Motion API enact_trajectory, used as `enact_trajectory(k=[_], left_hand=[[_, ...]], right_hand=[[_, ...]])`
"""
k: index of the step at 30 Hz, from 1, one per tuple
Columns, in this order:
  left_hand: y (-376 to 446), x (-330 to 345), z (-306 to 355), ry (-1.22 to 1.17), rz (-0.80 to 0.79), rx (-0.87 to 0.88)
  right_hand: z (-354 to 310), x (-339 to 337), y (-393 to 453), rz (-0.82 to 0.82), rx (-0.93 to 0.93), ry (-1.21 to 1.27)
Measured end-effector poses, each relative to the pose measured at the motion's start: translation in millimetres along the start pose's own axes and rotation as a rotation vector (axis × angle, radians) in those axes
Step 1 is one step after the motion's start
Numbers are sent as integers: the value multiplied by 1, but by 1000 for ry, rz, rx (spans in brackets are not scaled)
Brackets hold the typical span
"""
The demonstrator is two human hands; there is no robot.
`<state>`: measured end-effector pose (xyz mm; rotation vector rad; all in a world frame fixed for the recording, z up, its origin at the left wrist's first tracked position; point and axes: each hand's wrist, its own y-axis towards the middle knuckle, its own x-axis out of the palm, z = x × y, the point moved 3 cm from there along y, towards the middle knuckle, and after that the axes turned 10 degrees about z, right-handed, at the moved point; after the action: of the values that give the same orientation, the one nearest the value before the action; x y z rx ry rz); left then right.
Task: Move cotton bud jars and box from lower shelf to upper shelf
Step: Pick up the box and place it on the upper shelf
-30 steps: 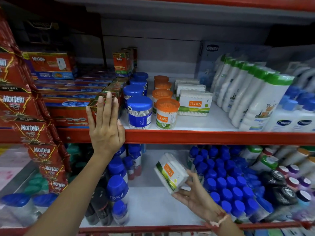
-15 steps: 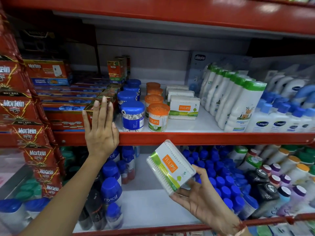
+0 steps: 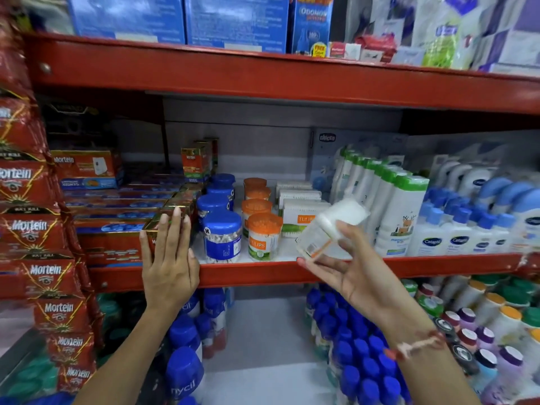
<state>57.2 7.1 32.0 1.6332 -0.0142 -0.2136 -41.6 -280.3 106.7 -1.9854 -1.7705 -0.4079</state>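
My right hand (image 3: 355,268) holds a white Tulips cotton bud box (image 3: 331,228) tilted in the air, just in front of the upper shelf's red edge (image 3: 263,273). On that shelf stand blue-lidded cotton bud jars (image 3: 222,236), orange-lidded Tulips jars (image 3: 264,236) and a row of white Tulips boxes (image 3: 298,213) behind the held one. My left hand (image 3: 169,255) rests flat, fingers together, against the shelf edge and the red Mortein boxes (image 3: 117,229), left of the blue jars.
White bottles with green caps (image 3: 400,211) and Cetaphil bottles (image 3: 458,238) fill the upper shelf's right side. The lower shelf holds blue-capped bottles (image 3: 356,355) and small jars (image 3: 482,325). Red Mortein packets (image 3: 32,229) hang at far left. Blue cartons (image 3: 233,21) sit on the top shelf.
My right hand has lifted the Tulips box from below the shelf edge up to the upper shelf's level and turned it. The view has tilted upward. My left hand stays on the edge.
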Motion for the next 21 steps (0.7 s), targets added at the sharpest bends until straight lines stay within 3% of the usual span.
enact_trajectory(k=[4,12,21], left_hand=[[0,0,0,-3,-13,1],[1,2,-3,-9,-8,14],[0,2,-3,-12,-29,12]], right_hand=[[-15,10,29,133,-92,-263],[-15,10,67,283,-150,-509],[-30,4,75,318,-131,-877]])
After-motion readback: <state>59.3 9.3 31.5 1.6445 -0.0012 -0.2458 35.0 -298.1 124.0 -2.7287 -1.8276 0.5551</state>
